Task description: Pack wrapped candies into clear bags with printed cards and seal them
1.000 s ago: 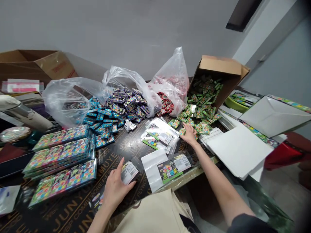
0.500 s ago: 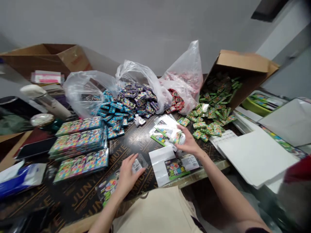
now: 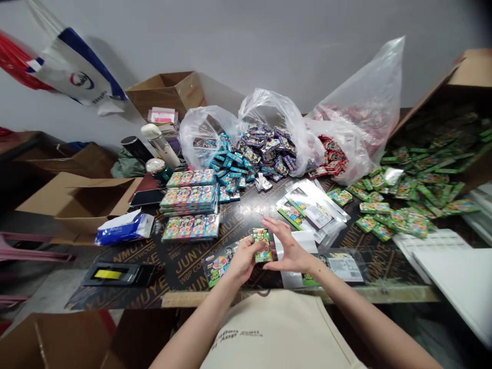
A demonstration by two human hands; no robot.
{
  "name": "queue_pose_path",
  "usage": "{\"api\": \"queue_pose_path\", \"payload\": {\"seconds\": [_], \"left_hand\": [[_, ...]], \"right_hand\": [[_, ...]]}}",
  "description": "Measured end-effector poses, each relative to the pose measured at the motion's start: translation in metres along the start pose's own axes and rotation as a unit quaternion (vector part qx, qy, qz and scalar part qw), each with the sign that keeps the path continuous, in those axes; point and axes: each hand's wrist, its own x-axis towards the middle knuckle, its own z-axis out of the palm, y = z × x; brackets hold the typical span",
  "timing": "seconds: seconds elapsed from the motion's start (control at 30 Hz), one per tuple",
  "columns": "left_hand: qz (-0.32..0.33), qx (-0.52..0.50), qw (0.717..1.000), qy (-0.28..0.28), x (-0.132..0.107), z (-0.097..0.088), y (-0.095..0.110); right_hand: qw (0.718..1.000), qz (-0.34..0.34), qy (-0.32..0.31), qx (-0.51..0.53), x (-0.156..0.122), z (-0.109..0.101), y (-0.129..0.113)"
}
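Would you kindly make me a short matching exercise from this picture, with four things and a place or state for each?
1. left hand
2. purple packets
3. right hand
4. logo bag

A. between blue packets and red packets
B. against the wall
C. gripping a green packet
D. fingers spread open

Pairs: 1-C, 2-A, 3-D, 4-B

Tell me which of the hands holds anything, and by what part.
The left hand holds a green packet by its left side, thumb on the front. The right hand is open beside it; contact there is unclear.
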Motion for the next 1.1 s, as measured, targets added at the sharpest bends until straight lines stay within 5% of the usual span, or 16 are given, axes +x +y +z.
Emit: {"api": "queue_pose_path", "payload": {"seconds": [0.07, 0.17, 0.27, 0.37, 0.47, 0.67, 0.73, 0.8, 0.93, 1.1], "left_hand": [[-0.013, 0.014, 0.999, -0.031, 0.000, -0.007, 0.001], [0.046, 0.188, 0.981, -0.004, 0.001, -0.027, 0.001], [0.150, 0.474, 0.864, 0.073, 0.003, -0.053, -0.002], [0.172, 0.662, 0.726, 0.068, 0.003, -0.071, -0.009], [0.178, 0.704, 0.685, 0.058, 0.001, -0.075, -0.015], [0.224, 0.653, 0.724, -0.004, -0.008, -0.069, -0.011], [0.237, 0.626, 0.742, 0.018, -0.009, -0.064, -0.004], [0.262, 0.582, 0.764, 0.098, -0.006, -0.057, 0.004], [0.302, 0.387, 0.834, 0.252, 0.010, -0.039, 0.015], [0.236, 0.142, 0.942, 0.190, 0.020, -0.024, 0.004]], "right_hand": [[1.000, 0.010, 0.010, 0.001, -0.004, 0.001, 0.003], [0.999, 0.023, 0.016, -0.031, -0.010, -0.002, 0.012], [0.993, 0.056, 0.030, -0.097, -0.017, -0.006, 0.028], [0.985, 0.083, 0.022, -0.148, -0.020, -0.005, 0.041], [0.983, 0.085, -0.028, -0.159, -0.019, 0.000, 0.042], [0.991, 0.025, -0.131, 0.012, -0.012, -0.001, 0.033], [0.989, 0.037, -0.095, 0.103, -0.006, -0.002, 0.032], [0.972, 0.103, 0.022, 0.210, 0.004, 0.000, 0.029], [0.834, 0.246, 0.220, 0.442, 0.033, 0.013, 0.008], [0.717, 0.321, 0.324, 0.527, 0.061, 0.027, -0.012]]}}
